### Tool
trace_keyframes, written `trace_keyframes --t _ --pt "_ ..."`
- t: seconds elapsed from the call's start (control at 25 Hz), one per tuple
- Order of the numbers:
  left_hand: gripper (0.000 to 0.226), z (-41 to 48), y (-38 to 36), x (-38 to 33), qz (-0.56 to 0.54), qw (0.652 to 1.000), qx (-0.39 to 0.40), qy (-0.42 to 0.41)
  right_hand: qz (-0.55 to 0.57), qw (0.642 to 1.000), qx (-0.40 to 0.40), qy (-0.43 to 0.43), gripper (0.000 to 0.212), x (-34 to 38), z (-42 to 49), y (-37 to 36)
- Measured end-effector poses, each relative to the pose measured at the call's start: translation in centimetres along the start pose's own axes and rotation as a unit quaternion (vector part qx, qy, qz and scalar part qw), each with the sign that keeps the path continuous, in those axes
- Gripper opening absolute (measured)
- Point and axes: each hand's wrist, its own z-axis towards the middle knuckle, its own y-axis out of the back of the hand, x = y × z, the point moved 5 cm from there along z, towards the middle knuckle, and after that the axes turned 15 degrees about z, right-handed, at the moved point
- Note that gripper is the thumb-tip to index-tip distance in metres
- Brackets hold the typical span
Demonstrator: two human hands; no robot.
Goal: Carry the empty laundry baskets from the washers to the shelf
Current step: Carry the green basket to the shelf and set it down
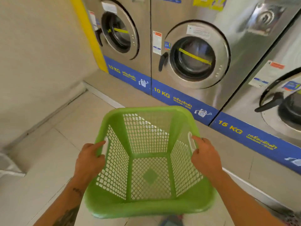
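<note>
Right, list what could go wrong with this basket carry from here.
1. The left hand and right hand hold the green laundry basket only by its side handle slots, index fingers extended; a loose grip could let it tip.
2. The raised step under the washers lies close ahead: a possible trip.
3. The basket hides the floor underfoot.

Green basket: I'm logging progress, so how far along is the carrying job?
Done: the green basket is empty and lifted, off the floor. In hand: left hand and right hand grip its side handles, facing the washers. Left: reaching the shelf, not in view.
</note>
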Motion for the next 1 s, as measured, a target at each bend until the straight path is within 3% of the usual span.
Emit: trace_keyframes --t 0.24,0.44,0.8,1.0 --pt "0.053 -6.4 10.8 20.2 -0.062 0.984 -0.135 0.096 -0.024 0.982 0.043 0.181 0.063 20.0 -5.2 -9.2" --pt "0.050 -14.8 17.7 36.8 -0.079 0.945 -0.244 0.204 -0.038 0.944 0.088 0.316 0.061 35.7 -12.5 -20.3" --pt "0.039 -33.4 23.3 59.3 -0.067 0.804 -0.368 0.462 -0.011 0.837 0.243 0.490 0.056 58.2 -31.8 -40.1" --pt "0.040 -41.5 26.0 68.7 -0.056 0.735 -0.370 0.565 0.008 0.773 0.336 0.538 0.055 66.2 -43.2 -51.5"
